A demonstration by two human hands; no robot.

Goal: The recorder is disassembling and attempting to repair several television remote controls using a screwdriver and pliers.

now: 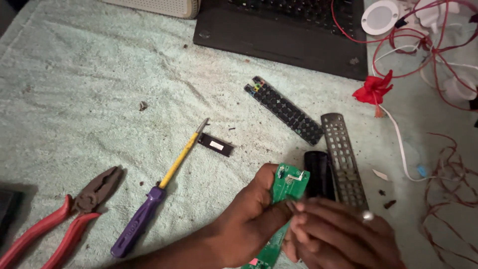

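My left hand (251,214) grips a long green circuit board (289,183), held upright over the towel. Fingers of my right hand (338,234) pinch at the board's edge near its middle; a ring shows on one finger. Just behind the board lie a black remote shell (318,172) and a grey remote front cover with button holes (343,154). A black rubber keypad (284,109) lies farther back.
A purple-handled screwdriver with a yellow shaft (159,194) and red-handled pliers (59,219) lie to the left on the pale green towel (89,84). A small black cover piece (215,144), a laptop (284,35), red wires (428,45) and a white round part (379,16) surround them.
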